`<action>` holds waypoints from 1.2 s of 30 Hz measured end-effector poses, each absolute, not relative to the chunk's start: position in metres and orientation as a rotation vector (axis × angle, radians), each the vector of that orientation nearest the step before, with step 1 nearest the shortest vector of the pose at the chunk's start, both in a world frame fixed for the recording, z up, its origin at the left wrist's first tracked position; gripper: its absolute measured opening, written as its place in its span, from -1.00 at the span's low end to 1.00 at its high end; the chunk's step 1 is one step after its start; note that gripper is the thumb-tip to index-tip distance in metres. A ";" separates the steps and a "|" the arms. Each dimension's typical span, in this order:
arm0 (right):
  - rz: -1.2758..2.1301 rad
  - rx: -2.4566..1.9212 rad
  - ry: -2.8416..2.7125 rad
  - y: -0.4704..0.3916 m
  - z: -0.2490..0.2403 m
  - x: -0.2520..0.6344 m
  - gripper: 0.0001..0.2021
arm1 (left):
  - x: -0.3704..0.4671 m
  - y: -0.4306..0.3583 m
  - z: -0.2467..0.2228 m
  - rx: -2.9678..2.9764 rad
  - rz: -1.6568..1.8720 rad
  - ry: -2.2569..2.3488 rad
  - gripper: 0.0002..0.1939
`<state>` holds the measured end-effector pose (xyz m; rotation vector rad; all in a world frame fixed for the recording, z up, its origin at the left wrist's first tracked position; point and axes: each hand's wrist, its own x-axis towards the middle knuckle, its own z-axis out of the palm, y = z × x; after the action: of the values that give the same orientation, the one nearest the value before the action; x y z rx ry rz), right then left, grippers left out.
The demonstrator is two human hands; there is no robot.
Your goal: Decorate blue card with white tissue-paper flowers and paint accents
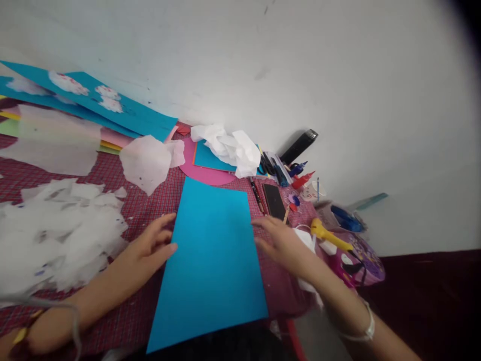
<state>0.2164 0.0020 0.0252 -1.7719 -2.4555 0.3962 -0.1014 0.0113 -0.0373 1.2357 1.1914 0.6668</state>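
Note:
A blue sheet of paper [212, 260] lies flat at the table's front edge, its near end reaching over the edge. At its left side is my left hand [156, 243], fingers apart and holding nothing, the fingertips close to the sheet's edge. My right hand [276, 238] is at the right side, thumb and fingers spread, fingertips at the paper's edge. Just beyond the sheet lies a pink round piece [208, 176] with a smaller blue sheet and crumpled white tissue [229, 148] on top.
Torn white paper [63, 235] is heaped on the checked tablecloth [150, 213] at left. Blue sheets with white patches [131, 113] lean near the wall. Scissors [267, 164], a dark phone-like slab [274, 200], a red tube [302, 180] and a yellow tool [330, 235] sit at right.

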 end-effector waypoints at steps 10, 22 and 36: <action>0.407 -1.673 -2.307 -0.017 0.003 0.181 -0.65 | -0.095 0.007 -0.057 2.523 0.602 1.200 -0.59; 0.431 -1.641 -2.065 0.016 -0.045 0.194 -0.68 | -0.090 0.006 -0.057 2.737 0.464 1.133 -0.73; 0.929 -1.438 -1.416 0.030 -0.051 0.206 -0.80 | -0.092 -0.009 -0.064 2.420 0.636 1.190 -0.61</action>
<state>0.2058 0.0296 -0.0508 -1.4383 -1.4163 0.9289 -0.0924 -0.0087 -0.0635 2.4204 1.1895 0.6363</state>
